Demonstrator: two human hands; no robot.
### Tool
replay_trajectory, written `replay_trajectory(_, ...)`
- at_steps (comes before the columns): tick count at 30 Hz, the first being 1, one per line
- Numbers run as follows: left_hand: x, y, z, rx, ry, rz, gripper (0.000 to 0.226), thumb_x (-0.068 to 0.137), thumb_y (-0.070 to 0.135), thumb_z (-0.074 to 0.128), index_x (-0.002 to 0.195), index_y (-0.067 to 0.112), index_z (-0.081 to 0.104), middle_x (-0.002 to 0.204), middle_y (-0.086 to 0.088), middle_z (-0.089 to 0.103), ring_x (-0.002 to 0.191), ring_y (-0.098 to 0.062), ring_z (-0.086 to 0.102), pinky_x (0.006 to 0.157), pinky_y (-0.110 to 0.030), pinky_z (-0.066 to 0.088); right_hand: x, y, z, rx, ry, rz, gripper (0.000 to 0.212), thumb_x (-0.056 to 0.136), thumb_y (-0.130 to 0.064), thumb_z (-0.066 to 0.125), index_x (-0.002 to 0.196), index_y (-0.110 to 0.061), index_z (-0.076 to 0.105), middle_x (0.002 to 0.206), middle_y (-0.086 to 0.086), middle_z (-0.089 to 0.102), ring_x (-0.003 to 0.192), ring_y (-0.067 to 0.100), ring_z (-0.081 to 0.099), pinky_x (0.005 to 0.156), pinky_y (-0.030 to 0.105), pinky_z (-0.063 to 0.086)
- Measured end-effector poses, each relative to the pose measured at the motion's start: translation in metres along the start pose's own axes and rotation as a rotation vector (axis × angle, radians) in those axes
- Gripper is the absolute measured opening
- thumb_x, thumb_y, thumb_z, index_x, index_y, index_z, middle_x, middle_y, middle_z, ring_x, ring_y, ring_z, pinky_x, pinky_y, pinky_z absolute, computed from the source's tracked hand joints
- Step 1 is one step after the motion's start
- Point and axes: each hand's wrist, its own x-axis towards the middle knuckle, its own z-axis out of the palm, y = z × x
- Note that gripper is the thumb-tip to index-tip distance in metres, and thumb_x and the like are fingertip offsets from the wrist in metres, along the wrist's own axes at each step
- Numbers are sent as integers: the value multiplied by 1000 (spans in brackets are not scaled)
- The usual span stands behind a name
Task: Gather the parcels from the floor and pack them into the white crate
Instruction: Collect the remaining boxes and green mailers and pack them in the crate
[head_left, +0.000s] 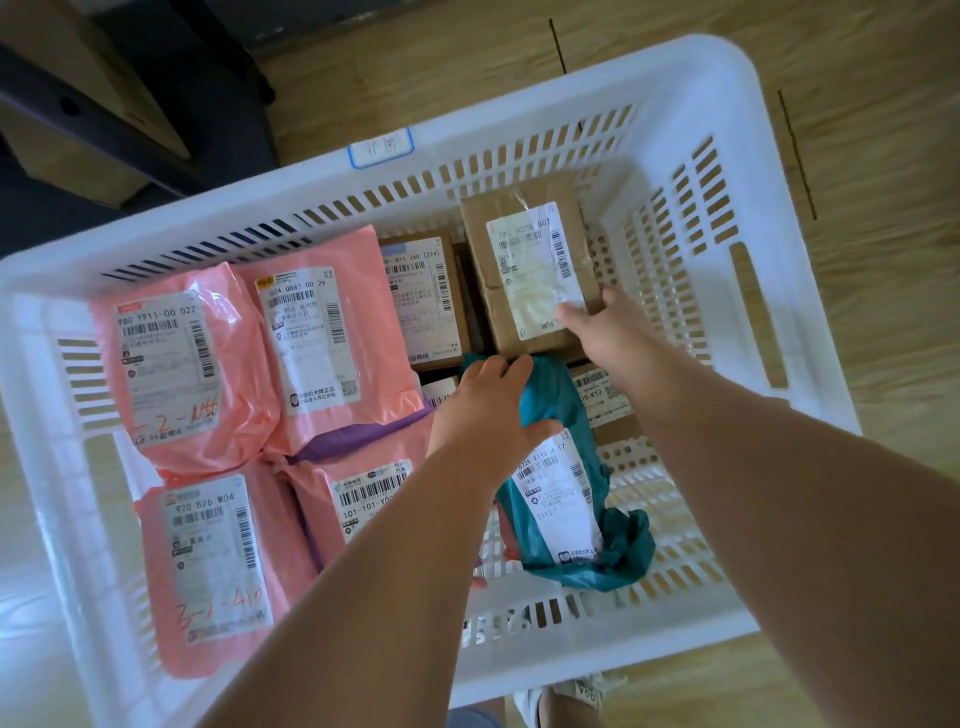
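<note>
Inside the white slotted plastic crate (727, 88), the left hand (488, 410) curls its fingers (514, 366) round the far end of a teal plastic mailer bag (566, 499) lying near right. The right hand (608, 327) pinches the near corner of a brown cardboard box (530, 270) at far right.

There are four pink mailers (171, 364), one teal mailer (556, 499), three visible cardboard boxes (535, 270), one white crate (519, 119).

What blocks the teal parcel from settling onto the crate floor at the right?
Nothing visible. The left hand grips the teal parcel over a bare patch of the white crate floor. The cardboard box held by the right hand sits farther back.
</note>
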Motion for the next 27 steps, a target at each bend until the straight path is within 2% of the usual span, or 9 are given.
replay_trajectory(3,-1,-1,0,-17,31,-3,77,85,60,57,149,27,28,144,6,38,134,-15,33,98,-35,45,0,-6,3,-44,-2,8,60,94,-40,57,147,-21,36,141,2,51,121,25,53,97,39,44)
replay_trajectory(5,-6,0,1,-44,82,-25,76,83,59,60,146,28,32,138,5,37,122,-17,45,90,-34,52,0,-6,0,-117,-19,18,64,94,-43,56,149,-21,32,145,3,47,128,28,49,102,41,40)
replay_trajectory(7,-10,3,0,-87,148,-72,73,80,56,66,139,26,34,130,3,34,104,-17,53,78,-32,56,-1,-6,-2,-148,-26,-5,58,95,-44,54,145,-21,37,140,2,51,121,25,53,93,35,39)
replay_trajectory(8,-10,3,-1,-102,176,-85,72,80,55,67,136,24,34,128,3,34,103,-16,53,76,-30,56,-2,-7,0,-157,-42,-23,53,96,-42,54,143,-21,40,136,2,54,114,23,54,87,33,37)
replay_trajectory(12,-8,-6,-6,-19,223,-43,58,89,51,57,136,22,40,137,7,35,126,-15,40,94,-33,49,-5,-11,12,-244,-95,-55,54,98,-39,49,147,-21,33,139,6,51,121,28,52,86,32,35)
replay_trajectory(16,-2,-9,-15,37,184,-30,45,96,41,49,137,24,42,136,8,37,129,-14,37,100,-36,42,-5,-17,17,-356,-56,-26,61,98,-43,47,150,-19,26,139,11,50,122,33,51,89,38,39)
replay_trajectory(22,-26,-7,-25,73,126,-104,48,99,33,43,145,23,34,150,4,31,141,-17,24,116,-40,24,-41,-13,16,-365,126,-129,51,99,-31,50,145,-19,32,131,7,54,107,24,57,75,32,38)
replay_trajectory(25,-50,-2,-39,53,145,-141,48,99,31,41,146,20,33,151,2,30,142,-19,24,119,-40,21,-75,-4,5,-363,112,-158,47,100,-25,48,144,-17,34,129,8,54,91,16,52,75,29,42)
replay_trajectory(27,-67,2,-51,57,149,-164,49,100,31,41,147,20,31,152,2,28,142,-19,23,120,-40,19,-94,0,-4,-402,82,-151,46,99,-24,48,143,-18,35,126,9,53,95,20,56,81,37,50)
